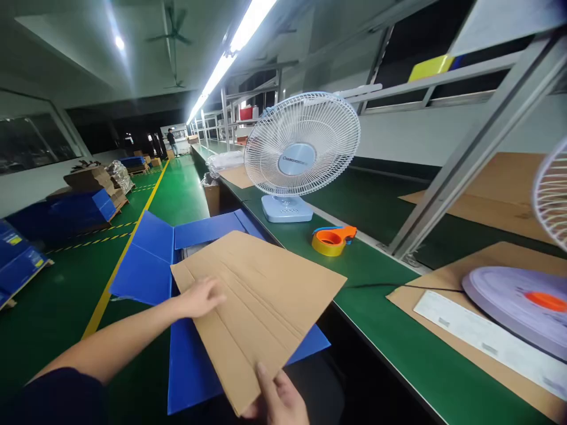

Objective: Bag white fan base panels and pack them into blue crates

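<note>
While right hand [283, 399] is pinching near corner of cardboard [261, 283], left hand [202, 297] is lying over its left edge, fingers half-spread; cardboard is slanting above blue box [150, 248].

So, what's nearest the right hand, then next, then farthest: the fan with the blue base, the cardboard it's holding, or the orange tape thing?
In the head view:
1. Cardboard: held by the right hand.
2. Orange tape dispenser: ahead and right, on the green bench.
3. Fan: same bench, beyond the dispenser.
</note>
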Demonstrator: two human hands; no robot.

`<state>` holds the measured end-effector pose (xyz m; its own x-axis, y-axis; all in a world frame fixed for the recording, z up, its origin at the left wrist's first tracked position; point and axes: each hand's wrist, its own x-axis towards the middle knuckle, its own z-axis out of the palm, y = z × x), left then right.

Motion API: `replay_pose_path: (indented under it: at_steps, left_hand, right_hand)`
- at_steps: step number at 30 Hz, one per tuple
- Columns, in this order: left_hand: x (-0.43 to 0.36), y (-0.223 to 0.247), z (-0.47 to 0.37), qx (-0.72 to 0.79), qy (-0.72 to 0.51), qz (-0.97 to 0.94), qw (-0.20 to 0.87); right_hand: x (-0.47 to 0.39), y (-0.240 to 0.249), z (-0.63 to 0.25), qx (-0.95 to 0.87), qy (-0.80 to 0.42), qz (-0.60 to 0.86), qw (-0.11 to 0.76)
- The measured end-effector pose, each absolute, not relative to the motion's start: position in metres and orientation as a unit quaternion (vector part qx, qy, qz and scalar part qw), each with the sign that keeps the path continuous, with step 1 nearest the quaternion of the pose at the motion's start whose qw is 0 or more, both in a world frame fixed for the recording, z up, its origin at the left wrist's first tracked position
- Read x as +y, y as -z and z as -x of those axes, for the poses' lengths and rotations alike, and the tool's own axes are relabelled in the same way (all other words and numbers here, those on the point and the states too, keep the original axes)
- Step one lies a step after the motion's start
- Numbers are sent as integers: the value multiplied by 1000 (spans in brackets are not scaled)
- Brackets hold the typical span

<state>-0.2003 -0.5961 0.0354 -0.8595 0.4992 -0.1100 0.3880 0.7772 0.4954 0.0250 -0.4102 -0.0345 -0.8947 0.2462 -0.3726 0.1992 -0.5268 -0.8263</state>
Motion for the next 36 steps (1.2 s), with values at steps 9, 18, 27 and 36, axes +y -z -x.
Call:
replay_pose_path:
  at_steps: [9, 18, 27, 36]
  left_hand:
    - [-554, -87, 111, 861, -107, -354, 349]
    - [-564, -55, 101, 878, -104, -321, 339]
    - [-557, -10, 120, 893, 23, -352, 280]
    - [-581, 29, 168, 918, -41, -359, 164]
  right_hand:
    - [-480, 62, -9, -409, -888, 152, -142]
    - [-472, 94, -18, -406, -864, 16, -298]
    - [-457, 96, -11, -426, -855, 107, -277]
    - [-437, 111, -15, -444, -853, 187, -203]
